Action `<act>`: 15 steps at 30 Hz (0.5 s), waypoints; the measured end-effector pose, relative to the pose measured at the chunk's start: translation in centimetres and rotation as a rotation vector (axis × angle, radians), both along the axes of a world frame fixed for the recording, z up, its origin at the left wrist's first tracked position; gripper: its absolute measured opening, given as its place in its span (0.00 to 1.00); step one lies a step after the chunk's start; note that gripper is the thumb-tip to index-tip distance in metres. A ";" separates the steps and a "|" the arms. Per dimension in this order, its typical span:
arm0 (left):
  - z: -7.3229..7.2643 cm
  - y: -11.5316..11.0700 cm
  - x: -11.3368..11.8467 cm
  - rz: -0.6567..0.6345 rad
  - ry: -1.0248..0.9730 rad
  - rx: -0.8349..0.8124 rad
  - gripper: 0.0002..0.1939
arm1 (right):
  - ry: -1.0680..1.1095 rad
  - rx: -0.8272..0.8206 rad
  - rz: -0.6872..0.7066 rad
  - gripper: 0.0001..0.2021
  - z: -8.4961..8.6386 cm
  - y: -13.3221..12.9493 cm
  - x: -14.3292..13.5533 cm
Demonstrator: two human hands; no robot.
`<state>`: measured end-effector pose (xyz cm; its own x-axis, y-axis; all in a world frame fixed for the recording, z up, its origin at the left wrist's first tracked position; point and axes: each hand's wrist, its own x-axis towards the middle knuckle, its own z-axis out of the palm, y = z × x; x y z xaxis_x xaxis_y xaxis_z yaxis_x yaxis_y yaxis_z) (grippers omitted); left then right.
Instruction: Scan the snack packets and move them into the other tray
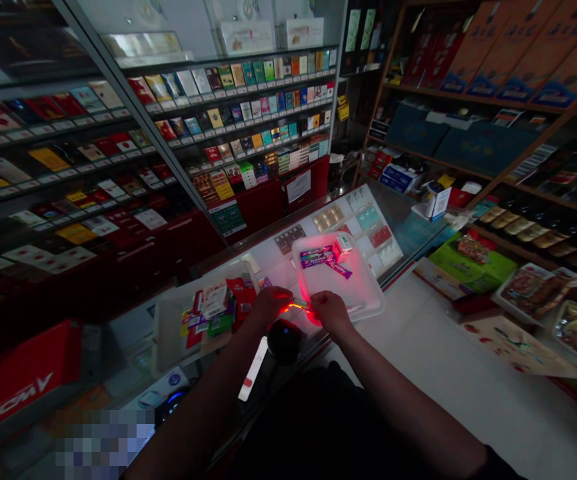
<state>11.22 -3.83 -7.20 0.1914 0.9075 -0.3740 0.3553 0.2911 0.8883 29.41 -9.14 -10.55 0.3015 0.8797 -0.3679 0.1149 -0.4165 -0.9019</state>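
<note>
Both my hands hold one small flat packet over the glass counter, in the red glow above a dark scanner. My left hand pinches its left end and my right hand pinches its right end. Right behind my right hand sits a white tray holding a purple packet and a small box. To the left of my left hand stands another white tray filled with several mixed packets.
A glass counter shows packs beneath it. Shelves of cigarette packs fill the wall behind. On the right, wooden shelves hold boxes, and snack trays lie on a lower surface. A white stick lies near the scanner.
</note>
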 end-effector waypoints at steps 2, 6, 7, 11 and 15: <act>-0.2 0.0 -0.3 0.003 0.010 0.004 0.09 | 0.024 0.010 -0.014 0.09 0.1 -0.3 -0.4; -1.2 0.2 -0.4 0.007 -0.009 -0.047 0.08 | 0.087 0.017 -0.048 0.11 0.4 -0.5 -1.0; -1.5 0.2 -0.5 -0.002 -0.011 -0.045 0.08 | 0.089 0.016 -0.053 0.11 0.4 -0.5 -1.1; -2.5 0.5 -1.0 -0.036 0.018 -0.001 0.08 | 0.034 0.010 -0.039 0.09 0.3 -0.5 -1.1; -2.6 0.6 -1.5 -0.079 0.043 0.085 0.06 | -0.190 0.023 0.002 0.06 0.3 -0.5 -1.0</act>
<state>9.68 -3.21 -9.81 0.2492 0.9189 -0.3059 0.4121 0.1853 0.8921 28.40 -9.60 -10.21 0.3614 0.8880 -0.2843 0.2845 -0.3954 -0.8733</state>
